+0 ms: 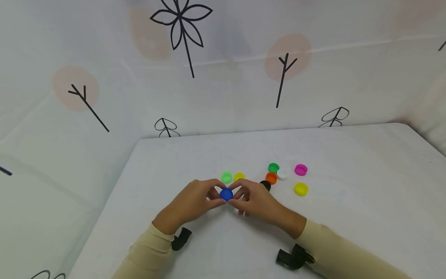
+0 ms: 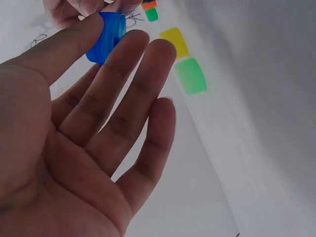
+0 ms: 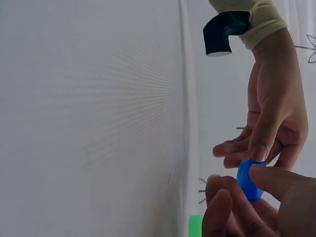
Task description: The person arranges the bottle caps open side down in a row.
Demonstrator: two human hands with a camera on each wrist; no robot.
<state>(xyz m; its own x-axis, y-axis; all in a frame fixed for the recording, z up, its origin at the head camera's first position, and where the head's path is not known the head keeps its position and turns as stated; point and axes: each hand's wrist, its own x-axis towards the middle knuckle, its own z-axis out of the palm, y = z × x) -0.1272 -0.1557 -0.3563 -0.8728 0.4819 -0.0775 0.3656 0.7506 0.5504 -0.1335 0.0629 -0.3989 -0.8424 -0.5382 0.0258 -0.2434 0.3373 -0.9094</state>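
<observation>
Left grip (image 1: 194, 199), right grip (image 1: 260, 200): both pinch blue cap (image 1: 226, 194) from opposite sides.

From the left wrist we look across the open palm of our left hand (image 2: 64, 148), which fills much of the left side; our thumb presses the near face of a blue cap (image 2: 111, 37), an index finger reaches up behind it, and the other fingers fan out to its right; at the top edge, part of our right hand (image 2: 74, 9) meets the cap. Beyond our fingertips we see a yellow cap (image 2: 175, 42) just beside a light green cap (image 2: 191, 75); farther up, an orange cap (image 2: 148, 5) adjoins a green cap (image 2: 152, 14); pale cloth (image 2: 266, 128) spreads at right.
</observation>
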